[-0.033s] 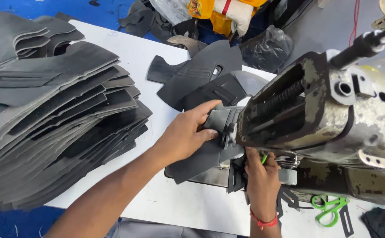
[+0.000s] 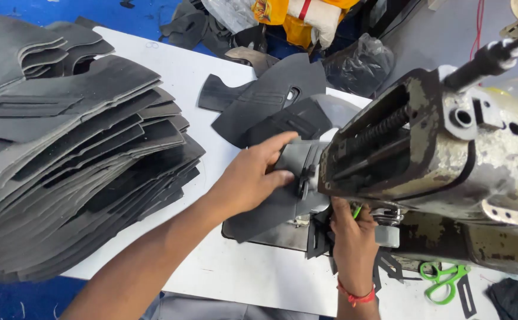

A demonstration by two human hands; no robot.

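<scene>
My left hand [image 2: 253, 178] lies flat, fingers together, pressing the dark grey piece [image 2: 282, 195] at the sewing machine [image 2: 425, 154] head. My right hand [image 2: 354, 243] pinches its near edge below; the piece runs away from me.

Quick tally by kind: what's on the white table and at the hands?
Sewing machine: 1
Big stack of dark cut pieces: 1
Loose dark pieces behind the machine: 2 at least
Dark piece under the left hand: 1
Green scissors: 1
Right hand: touches the piece's edge
Total: 6
</scene>
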